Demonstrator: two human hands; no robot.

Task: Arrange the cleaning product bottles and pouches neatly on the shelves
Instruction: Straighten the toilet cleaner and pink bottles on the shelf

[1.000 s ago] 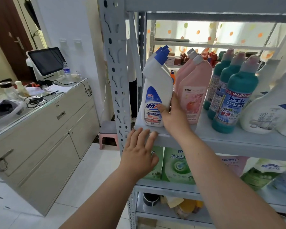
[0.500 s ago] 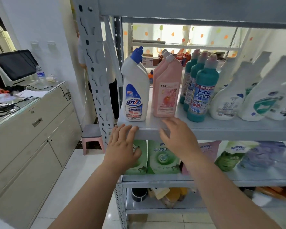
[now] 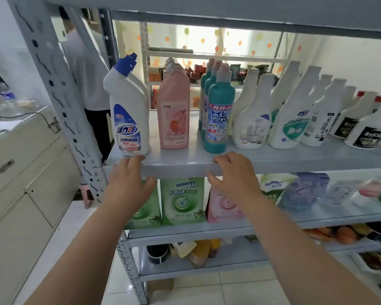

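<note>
Fingers of the left hand and of the right hand lie loosely spread at the front lip of the bottle shelf, gripping nothing. Whether they press the lip or only hover before it, I cannot tell.

That bottle shelf is a flat grey painted-metal board in a slotted-angle rack. Toward its right end stand rows of white refill bottles, smooth hard plastic with sloping shoulders. At its left end is the white toilet-cleaner bottle, bent-necked under a ribbed blue cap. Just right of that come the flat-sided pink bottles, then the round teal bottles in file. All stand upright near the front edge, so this level looks finished (a judgement, no more).

Just beneath the bottle shelf, under the hands, a glossy green Seaways pouch and a pink pouch stand upright. Farther right beneath it, the lilac pouches sag and lean, blurred.

The step in hand seems to be the turn from bottles to pouches. The next move likely calls for reaching under the lip, taking the soft film by both sides and seating each pouch on its base. A limp pouch lifted by one corner would probably fold.
</note>
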